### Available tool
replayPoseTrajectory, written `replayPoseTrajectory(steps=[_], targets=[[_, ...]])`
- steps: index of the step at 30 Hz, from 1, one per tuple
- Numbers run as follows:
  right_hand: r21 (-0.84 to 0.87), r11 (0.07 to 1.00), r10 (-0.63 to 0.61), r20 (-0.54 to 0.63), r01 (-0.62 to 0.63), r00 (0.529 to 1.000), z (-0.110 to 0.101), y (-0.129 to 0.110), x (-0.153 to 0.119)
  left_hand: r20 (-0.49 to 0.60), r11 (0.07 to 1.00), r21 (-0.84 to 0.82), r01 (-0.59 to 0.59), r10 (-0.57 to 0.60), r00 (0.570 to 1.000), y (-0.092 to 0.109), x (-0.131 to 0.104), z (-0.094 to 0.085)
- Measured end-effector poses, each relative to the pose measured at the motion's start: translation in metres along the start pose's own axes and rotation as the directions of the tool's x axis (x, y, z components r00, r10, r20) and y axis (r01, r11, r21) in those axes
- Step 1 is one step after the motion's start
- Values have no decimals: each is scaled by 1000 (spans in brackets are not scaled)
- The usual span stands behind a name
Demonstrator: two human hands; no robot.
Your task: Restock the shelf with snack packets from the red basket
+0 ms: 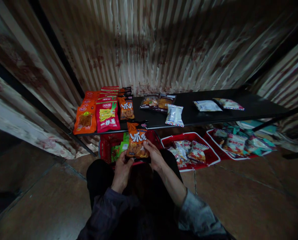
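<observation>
An orange and black snack bag [137, 142] is held upright between my two hands, in front of the shelf's near edge. My left hand [122, 169] grips its lower left corner, and my right hand [154, 156] has hold of its right side. A similar orange bag [126, 108] lies on the black shelf [186, 100], beside a row of pink bags [107, 116] and a row of orange bags [85, 116] at the left end. Below the held bag is a red basket [104, 146] with green packets [115, 153] in it.
Brown packets [151, 101], a white packet [174, 115] and two more packets [207, 106] lie farther right on the shelf. Two red baskets of snack bags, one in the middle [215, 158] and one at the right [225, 155], stand on the floor. Black posts frame the shelf.
</observation>
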State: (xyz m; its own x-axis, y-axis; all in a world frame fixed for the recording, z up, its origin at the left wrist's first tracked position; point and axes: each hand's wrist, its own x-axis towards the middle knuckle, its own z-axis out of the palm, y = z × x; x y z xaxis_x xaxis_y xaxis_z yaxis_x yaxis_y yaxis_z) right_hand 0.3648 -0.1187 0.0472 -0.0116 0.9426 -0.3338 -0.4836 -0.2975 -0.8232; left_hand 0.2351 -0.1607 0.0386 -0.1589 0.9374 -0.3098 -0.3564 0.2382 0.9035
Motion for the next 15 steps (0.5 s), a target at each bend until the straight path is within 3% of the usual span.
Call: replayPoseTrajectory(steps=[4,9,15], targets=[[-1,1000,19,-5,-19,1000,-8,1,-4,12,994,107,-3,2,1000,-10,0,-2],[-23,998,60,-114,-63,992,-20,10,-1,11,989,145,33,-35,999,-29,4,-5],[-49,999,17,-79,-21,997,-24,17,4,-29,967,253,13,-6,1000,-45,17,-10]])
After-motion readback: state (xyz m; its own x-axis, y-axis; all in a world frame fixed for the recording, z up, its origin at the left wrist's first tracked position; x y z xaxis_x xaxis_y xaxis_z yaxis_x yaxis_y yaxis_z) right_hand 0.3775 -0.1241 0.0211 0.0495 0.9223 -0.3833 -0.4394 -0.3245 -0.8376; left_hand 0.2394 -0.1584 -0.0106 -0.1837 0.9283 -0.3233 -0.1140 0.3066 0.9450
